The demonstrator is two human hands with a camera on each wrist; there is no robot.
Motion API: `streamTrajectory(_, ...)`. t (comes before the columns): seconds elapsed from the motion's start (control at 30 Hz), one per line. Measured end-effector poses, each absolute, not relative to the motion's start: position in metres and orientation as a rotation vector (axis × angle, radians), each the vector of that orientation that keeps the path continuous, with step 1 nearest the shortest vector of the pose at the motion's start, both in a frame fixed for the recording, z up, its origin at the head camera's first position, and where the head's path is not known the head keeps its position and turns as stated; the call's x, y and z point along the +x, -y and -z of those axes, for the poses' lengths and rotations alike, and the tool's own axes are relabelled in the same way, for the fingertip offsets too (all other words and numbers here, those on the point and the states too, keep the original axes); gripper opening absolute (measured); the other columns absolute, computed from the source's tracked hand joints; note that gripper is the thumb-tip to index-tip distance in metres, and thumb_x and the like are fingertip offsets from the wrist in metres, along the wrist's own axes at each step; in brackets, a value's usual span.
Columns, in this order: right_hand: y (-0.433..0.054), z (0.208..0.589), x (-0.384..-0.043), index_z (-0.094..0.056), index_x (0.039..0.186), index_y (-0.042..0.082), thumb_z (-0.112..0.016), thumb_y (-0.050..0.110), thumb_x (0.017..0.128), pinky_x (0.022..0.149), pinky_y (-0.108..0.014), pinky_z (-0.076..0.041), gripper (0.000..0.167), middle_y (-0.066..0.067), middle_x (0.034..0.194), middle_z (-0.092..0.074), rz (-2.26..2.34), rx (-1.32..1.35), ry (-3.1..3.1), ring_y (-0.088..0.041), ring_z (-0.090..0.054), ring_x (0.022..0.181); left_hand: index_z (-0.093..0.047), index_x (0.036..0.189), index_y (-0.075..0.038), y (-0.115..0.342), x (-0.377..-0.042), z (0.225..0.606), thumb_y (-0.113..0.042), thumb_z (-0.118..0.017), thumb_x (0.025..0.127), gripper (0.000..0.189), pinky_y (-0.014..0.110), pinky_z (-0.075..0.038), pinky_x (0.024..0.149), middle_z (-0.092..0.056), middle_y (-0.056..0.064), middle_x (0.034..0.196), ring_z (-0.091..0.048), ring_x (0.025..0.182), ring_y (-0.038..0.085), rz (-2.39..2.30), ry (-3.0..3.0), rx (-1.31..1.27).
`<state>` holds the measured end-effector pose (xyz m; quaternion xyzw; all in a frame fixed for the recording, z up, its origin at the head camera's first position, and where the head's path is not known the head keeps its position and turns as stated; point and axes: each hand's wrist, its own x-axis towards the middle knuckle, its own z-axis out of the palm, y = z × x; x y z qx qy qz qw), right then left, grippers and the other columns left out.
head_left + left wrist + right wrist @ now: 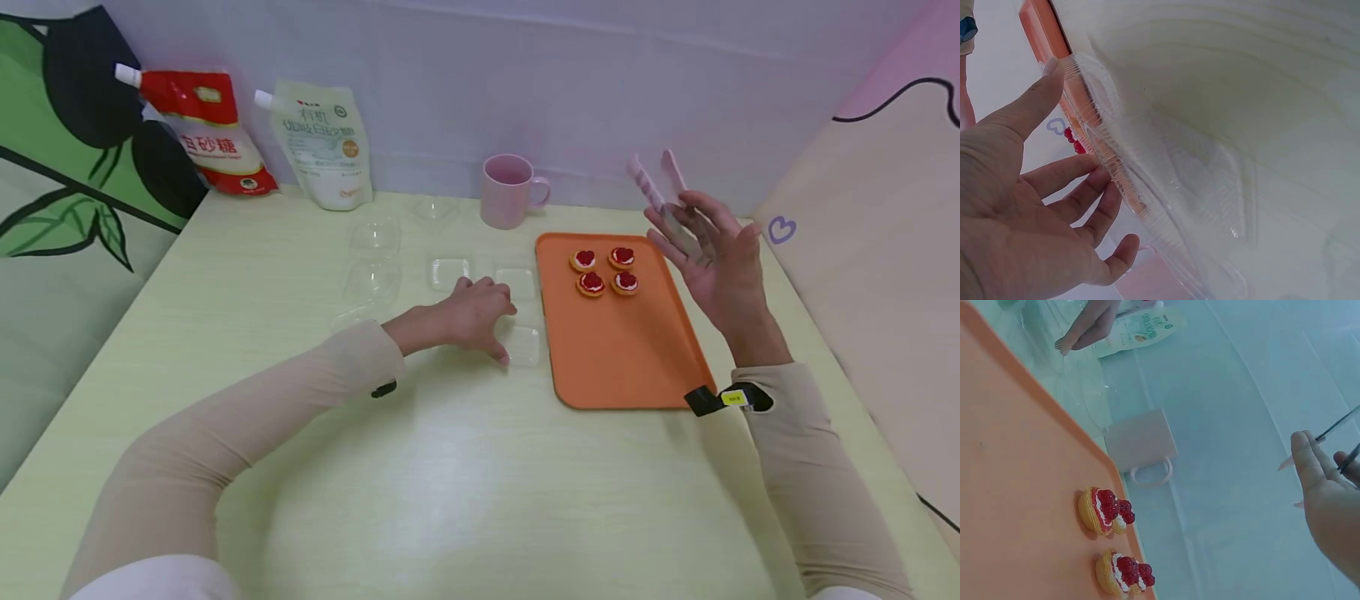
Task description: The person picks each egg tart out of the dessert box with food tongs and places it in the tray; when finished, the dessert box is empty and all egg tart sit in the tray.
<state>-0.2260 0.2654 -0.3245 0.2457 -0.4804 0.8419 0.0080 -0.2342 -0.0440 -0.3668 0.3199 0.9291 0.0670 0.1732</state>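
My left hand [472,317] reaches over the clear plastic boxes, palm down with the fingers spread. Its thumb lies by the edge of the nearest clear box [522,346]. In the left wrist view, the thumb and fingertips are beside or against the ribbed rim of a clear plastic box [1100,128]; firm contact cannot be told. My right hand [723,258] holds a pair of pink-tipped tongs [648,183], raised above the tray's far right side, tips apart. Several small cherry-topped tarts [591,284] sit on the orange tray [622,367] between the hands.
More clear boxes [450,273] and rounded clear lids [372,279] lie left and behind the left hand. A pink mug [506,196] stands behind the tray. Two spouted sugar pouches, one red and white [213,137], one pale green [322,146], lean against the back wall.
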Motion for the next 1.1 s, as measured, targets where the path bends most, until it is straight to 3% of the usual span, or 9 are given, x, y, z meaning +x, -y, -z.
streamTrajectory(0.07,-0.263,0.324,-0.225,-0.058,0.128,-0.007,-0.075,0.04,0.088,0.096,-0.038,-0.053,0.064,-0.021,0.118,-0.059,-2.545,0.735,1.521,-0.032,-0.067,0.117,-0.06,0.138,-0.009,0.044,-0.234,0.368,-0.047,-0.088,0.072,0.08,0.052,-0.032,0.103,-0.057,0.007,0.132,-0.047,0.123,0.028,-0.187,-2.638,0.909)
streamTrajectory(0.13,-0.263,0.323,-0.225,-0.063,0.119,-0.009,-0.07,0.025,0.094,0.087,-0.036,-0.057,0.043,-0.019,0.107,-0.068,-2.432,0.633,1.566,-0.029,-0.073,0.104,-0.061,0.137,-0.009,0.044,-0.235,0.368,-0.047,-0.088,0.072,0.081,0.052,-0.032,0.103,-0.057,0.007,0.132,-0.047,0.123,0.028,-0.179,-2.64,0.908)
streamTrajectory(0.23,-0.266,0.324,-0.225,-0.067,0.108,-0.01,-0.067,0.0,0.092,0.073,-0.031,-0.059,0.019,-0.015,0.093,-0.074,-2.263,0.458,1.669,-0.024,-0.077,0.082,-0.06,0.138,-0.01,0.043,-0.237,0.367,-0.047,-0.088,0.072,0.081,0.052,-0.032,0.103,-0.057,0.007,0.132,-0.047,0.123,0.029,-0.167,-2.639,0.91)
streamTrajectory(0.33,-0.276,0.327,-0.225,-0.066,0.109,-0.006,-0.071,-0.009,0.085,0.065,-0.027,-0.059,0.025,-0.01,0.086,-0.074,-2.152,0.367,1.804,-0.019,-0.075,0.069,-0.06,0.138,-0.01,0.042,-0.237,0.368,-0.046,-0.087,0.073,0.08,0.053,-0.031,0.103,-0.057,0.007,0.133,-0.046,0.125,0.029,-0.172,-2.632,0.912)
streamTrajectory(0.5,-0.299,0.336,-0.23,-0.057,0.128,0.006,-0.073,-0.009,0.084,0.06,-0.026,-0.058,0.05,-0.003,0.082,-0.072,-1.978,0.257,2.084,-0.013,-0.072,0.059,-0.06,0.139,-0.01,0.042,-0.236,0.37,-0.046,-0.087,0.073,0.08,0.054,-0.031,0.104,-0.056,0.007,0.134,-0.046,0.125,0.029,-0.186,-2.629,0.91)
streamTrajectory(0.67,-0.334,0.353,-0.233,-0.05,0.139,0.006,-0.074,0.005,0.088,0.059,-0.021,-0.057,0.057,0.016,0.076,-0.067,-1.547,0.061,2.514,-0.002,-0.069,0.056,-0.06,0.138,-0.01,0.043,-0.236,0.371,-0.046,-0.087,0.073,0.08,0.054,-0.031,0.105,-0.057,0.006,0.134,-0.046,0.124,0.029,-0.184,-2.634,0.913)
streamTrajectory(0.77,-0.355,0.366,-0.233,-0.046,0.143,0.002,-0.075,0.014,0.09,0.051,-0.02,-0.052,0.062,0.023,0.072,-0.062,-1.317,-0.011,2.708,0.003,-0.067,0.055,-0.06,0.138,-0.01,0.043,-0.235,0.371,-0.046,-0.087,0.073,0.08,0.054,-0.031,0.104,-0.057,0.006,0.132,-0.046,0.123,0.028,-0.185,-2.636,0.914)
streamTrajectory(0.93,-0.379,0.388,-0.234,-0.045,0.143,-0.001,-0.074,0.023,0.091,0.044,-0.028,-0.044,0.065,0.009,0.075,-0.067,-1.118,-0.048,2.883,0.0,-0.067,0.055,-0.06,0.138,-0.011,0.043,-0.235,0.371,-0.047,-0.088,0.072,0.08,0.053,-0.031,0.103,-0.057,0.005,0.132,-0.046,0.122,0.028,-0.176,-2.642,0.906)
streamTrajectory(1.1,-0.39,0.401,-0.235,-0.048,0.141,0.0,-0.075,0.025,0.09,0.05,-0.026,-0.048,0.063,-0.015,0.084,-0.074,-0.953,-0.028,2.998,-0.004,-0.068,0.054,-0.06,0.138,-0.011,0.043,-0.235,0.37,-0.047,-0.088,0.072,0.08,0.052,-0.031,0.102,-0.057,0.006,0.131,-0.046,0.121,0.028,-0.177,-2.646,0.905)
